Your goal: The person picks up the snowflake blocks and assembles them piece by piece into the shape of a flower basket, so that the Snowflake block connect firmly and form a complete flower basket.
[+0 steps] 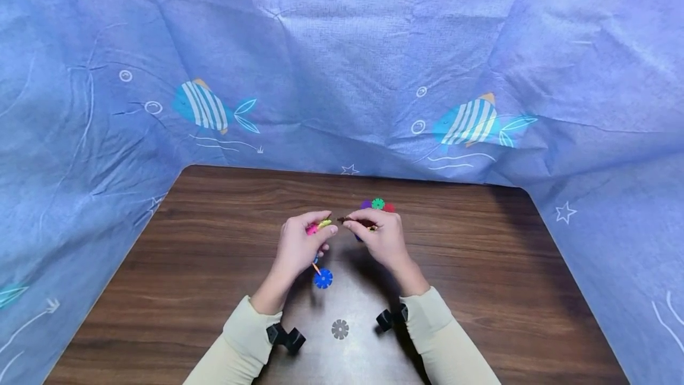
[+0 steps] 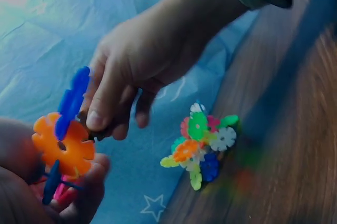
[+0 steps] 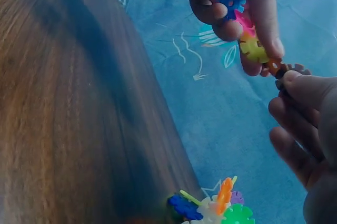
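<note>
My left hand (image 1: 300,243) holds a chain of notched plastic flower discs. A yellow disc (image 3: 254,50) and a pink disc (image 3: 244,23) lie at its fingers, while an orange disc (image 2: 64,145) and a blue disc (image 1: 323,278) stick out at the other end. Between thumb and fingers, my right hand (image 1: 380,237) pinches a dark brown disc (image 3: 296,68). In the right wrist view the brown disc meets the chain's end, just past the yellow disc. Both hands are held close together above the table.
A many-coloured cluster of joined discs (image 2: 197,134) sits on the wooden table (image 1: 224,266), partly behind my right hand in the head view. One loose greyish disc (image 1: 339,329) lies nearer, between my forearms. A blue fish-print cloth (image 1: 342,76) hangs around the table.
</note>
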Available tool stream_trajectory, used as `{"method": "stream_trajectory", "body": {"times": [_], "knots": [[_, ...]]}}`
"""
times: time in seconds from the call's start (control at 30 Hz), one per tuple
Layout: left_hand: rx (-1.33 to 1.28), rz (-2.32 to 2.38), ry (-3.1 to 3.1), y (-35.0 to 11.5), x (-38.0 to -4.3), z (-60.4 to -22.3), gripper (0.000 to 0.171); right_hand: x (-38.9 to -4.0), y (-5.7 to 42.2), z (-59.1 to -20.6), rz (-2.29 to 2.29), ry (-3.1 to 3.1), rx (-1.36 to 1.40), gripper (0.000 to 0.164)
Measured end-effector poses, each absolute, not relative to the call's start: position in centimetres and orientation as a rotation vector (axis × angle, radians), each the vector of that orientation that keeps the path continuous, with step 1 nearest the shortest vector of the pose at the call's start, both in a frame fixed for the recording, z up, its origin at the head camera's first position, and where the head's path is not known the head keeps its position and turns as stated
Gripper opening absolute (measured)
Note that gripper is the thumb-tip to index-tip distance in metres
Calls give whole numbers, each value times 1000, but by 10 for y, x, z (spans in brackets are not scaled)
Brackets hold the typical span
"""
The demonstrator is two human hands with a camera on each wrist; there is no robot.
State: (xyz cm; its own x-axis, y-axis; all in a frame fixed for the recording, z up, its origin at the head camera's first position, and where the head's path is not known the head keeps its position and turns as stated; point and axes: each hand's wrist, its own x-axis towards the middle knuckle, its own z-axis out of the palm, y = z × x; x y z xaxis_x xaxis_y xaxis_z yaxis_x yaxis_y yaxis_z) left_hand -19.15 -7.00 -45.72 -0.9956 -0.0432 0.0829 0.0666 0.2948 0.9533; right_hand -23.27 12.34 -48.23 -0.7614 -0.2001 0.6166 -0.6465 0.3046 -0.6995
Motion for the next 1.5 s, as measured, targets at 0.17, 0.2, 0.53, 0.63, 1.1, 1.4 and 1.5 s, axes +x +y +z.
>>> {"method": "stream_trajectory", "body": {"times": [0.17,0.2,0.53,0.63,1.1,1.4,1.5], "knots": [[-149,-2044,-2382,-79,-195,-457,33,-229,124,-475,1660,-2228,621,6],[-177,-2111,-2378,-81,-195,-456,34,-229,124,-473,1696,-2238,600,6],[-280,-2474,-2388,-98,-196,-450,54,-226,139,-465,1751,-2378,627,21],[-235,-2409,-2349,-103,-197,-447,48,-219,149,-462,1685,-2432,662,30],[-94,-2262,-2253,-117,-199,-434,48,-156,141,-496,790,-2982,1500,35],[-122,-2257,-2297,-113,-198,-435,50,-147,133,-502,734,-2963,1555,20],[-132,-2267,-2292,-112,-198,-435,50,-150,133,-501,850,-3002,1530,16]]}}
